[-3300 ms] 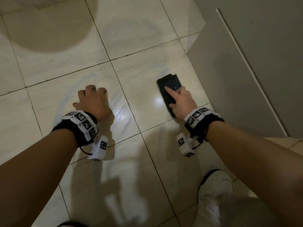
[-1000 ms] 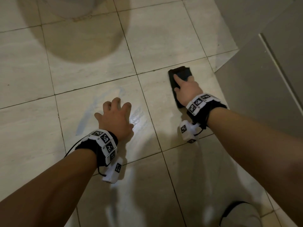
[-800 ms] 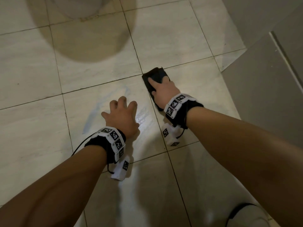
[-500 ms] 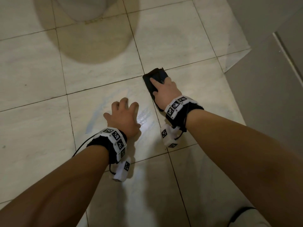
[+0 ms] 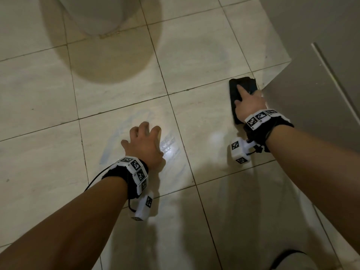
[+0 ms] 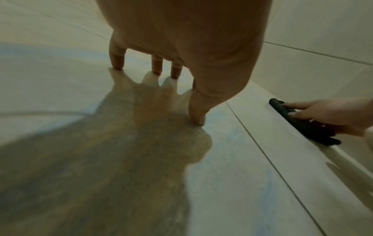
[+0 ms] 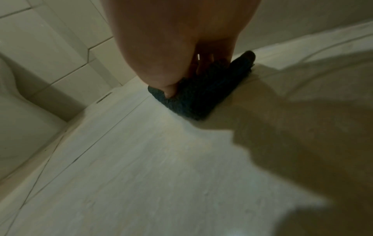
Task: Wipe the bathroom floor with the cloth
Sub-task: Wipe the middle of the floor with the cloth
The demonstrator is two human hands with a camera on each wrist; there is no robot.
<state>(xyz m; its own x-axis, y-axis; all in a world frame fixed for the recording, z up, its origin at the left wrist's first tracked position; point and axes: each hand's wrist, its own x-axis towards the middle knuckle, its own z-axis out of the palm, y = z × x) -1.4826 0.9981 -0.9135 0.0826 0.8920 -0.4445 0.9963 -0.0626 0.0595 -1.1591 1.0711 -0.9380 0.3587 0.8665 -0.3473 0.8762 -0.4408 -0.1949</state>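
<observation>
Cloth (image 5: 241, 94) lies flat on the floor (image 5: 116, 78) under the right hand (image 5: 248, 107), folded into a dark strip whose long axis runs away from the person, roughly in line with the forearm. The grip there is a flat press: index finger stretched along the top, the other fingers (image 7: 203, 67) bearing down on the fabric, none seen curled round it. The left hand (image 5: 144, 147) is well apart, on the next tile over, propped on spread fingertips (image 6: 117, 63) and carrying nothing, so the right is plainly the working hand.

Room is tight on the right: the cloth's far right corner sits just beside the edge of the grey door (image 5: 311, 98), and I judge a stroke that way would run into it. Open floor lies to the left, toward the left hand, and ahead toward the toilet base (image 5: 97, 16). A sweep leftward or back toward the knees looks the freest.
</observation>
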